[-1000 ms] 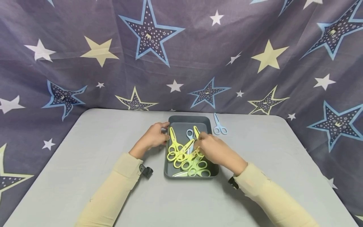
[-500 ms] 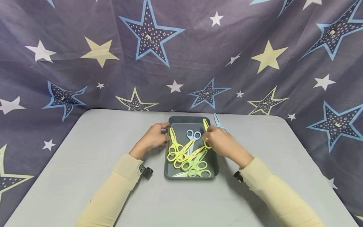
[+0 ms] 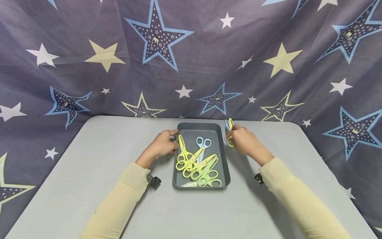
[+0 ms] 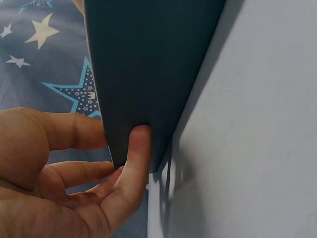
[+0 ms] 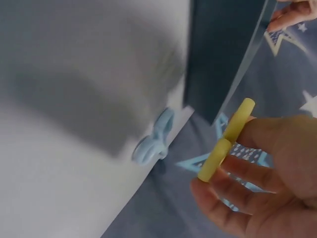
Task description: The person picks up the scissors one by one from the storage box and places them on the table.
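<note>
In the head view, a dark grey tray [image 3: 198, 128] holds several yellow and green scissors [image 3: 206, 171] and one blue pair [image 3: 203, 142]. My left hand [image 3: 161, 143] grips its left wall; in the left wrist view one finger [image 4: 140, 141] presses the outer side while the thumb reaches the rim. Right of the tray, my right hand [image 3: 245, 139] pinches yellow scissors [image 5: 225, 141] by the handles, blades pointing away. Beside them on the table lies a blue pair of scissors [image 5: 153, 141], partly hidden by the hand and yellow scissors in the head view.
The grey table [image 3: 125, 199] ends at its back edge against a dark curtain [image 3: 206, 59] printed with stars. The blue scissors outside the tray lie close to that edge.
My right hand has lifted the yellow scissors out of the tray and carried them right, over the rim, to beside the blue scissors. My left hand stays on the tray.
</note>
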Available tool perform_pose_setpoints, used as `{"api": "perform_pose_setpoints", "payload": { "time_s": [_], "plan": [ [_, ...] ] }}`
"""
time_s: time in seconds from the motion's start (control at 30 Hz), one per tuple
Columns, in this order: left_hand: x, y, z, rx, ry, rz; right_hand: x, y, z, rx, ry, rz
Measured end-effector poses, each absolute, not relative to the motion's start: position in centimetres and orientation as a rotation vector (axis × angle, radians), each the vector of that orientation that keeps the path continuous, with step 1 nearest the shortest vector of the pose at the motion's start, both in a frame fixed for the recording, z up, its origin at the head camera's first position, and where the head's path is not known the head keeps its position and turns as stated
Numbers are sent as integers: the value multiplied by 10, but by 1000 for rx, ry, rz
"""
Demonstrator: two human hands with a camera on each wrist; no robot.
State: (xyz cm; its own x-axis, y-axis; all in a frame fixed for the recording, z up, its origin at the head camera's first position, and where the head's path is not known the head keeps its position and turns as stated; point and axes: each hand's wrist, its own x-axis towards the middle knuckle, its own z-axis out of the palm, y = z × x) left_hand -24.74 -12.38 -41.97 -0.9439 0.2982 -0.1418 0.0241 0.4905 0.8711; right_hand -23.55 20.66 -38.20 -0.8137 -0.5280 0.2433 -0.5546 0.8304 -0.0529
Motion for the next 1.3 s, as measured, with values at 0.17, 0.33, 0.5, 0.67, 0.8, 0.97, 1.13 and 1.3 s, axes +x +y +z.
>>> {"api": "perform_pose_setpoints", "payload": {
  "time_s": [0.17,0.33,0.5,0.67,0.8,0.97,1.13,1.3],
  "plan": [
    [-246,-123,-419,270,2469,1436,-248,221,-384,836,-2783,176],
    [-246,-123,-420,268,2468,1432,-261,236,-387,822,-2800,131],
    [-246,-123,-420,268,2466,1430,-269,249,-391,767,-2865,143],
    [-246,-124,-419,269,2469,1428,-278,261,-400,763,-2882,114],
    [-246,-124,-419,271,2470,1431,-283,267,-407,781,-2892,84],
    [-247,-124,-419,273,2473,1434,-289,271,-413,773,-2926,114],
    [-247,-125,-420,268,2483,1437,-292,272,-417,783,-2963,130],
    [-247,-125,-421,261,2477,1434,-294,272,-421,775,-2995,127]
  ]
}}
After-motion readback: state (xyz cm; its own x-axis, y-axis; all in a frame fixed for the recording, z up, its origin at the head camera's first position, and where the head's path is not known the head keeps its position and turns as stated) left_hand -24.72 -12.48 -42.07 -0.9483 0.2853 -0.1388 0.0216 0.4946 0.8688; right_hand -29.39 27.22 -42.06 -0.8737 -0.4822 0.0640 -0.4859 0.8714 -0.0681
